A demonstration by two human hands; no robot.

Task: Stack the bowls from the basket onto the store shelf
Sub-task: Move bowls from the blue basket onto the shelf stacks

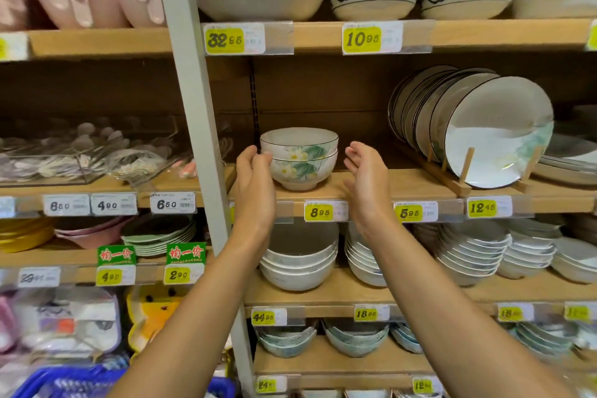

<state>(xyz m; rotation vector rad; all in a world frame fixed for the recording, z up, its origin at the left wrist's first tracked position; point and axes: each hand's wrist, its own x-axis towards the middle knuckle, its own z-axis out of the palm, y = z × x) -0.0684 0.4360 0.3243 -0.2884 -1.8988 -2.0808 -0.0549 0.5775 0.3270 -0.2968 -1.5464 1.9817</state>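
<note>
On the middle shelf [403, 186], near its left end and just beside the grey upright [193, 113]: two flower-patterned bowls [302, 160], one nested in the other, standing upright. The foot of the lower one sits on the board close to the front edge, above a yellow price tag [318, 212] clipped to that edge.

Left hand [255, 173] is against the left side of the stack, thumb and fingertips curled onto the rims and holding it from that side.

Right hand [366, 173] is level with the stack on its right, palm turned toward it. Its fingers are loosely bent and hold nothing, and there is a clear gap to the bowl wall.

Further right on the same board, well apart from the stack, plates [491, 132] lean on edge in a wooden rack [466, 168].

On the shelf below, under the stack, sit nested white bowls [298, 271].

Bottom left corner of the view shows part of a blue basket [61, 381]. Its contents are too blurred to tell.
</note>
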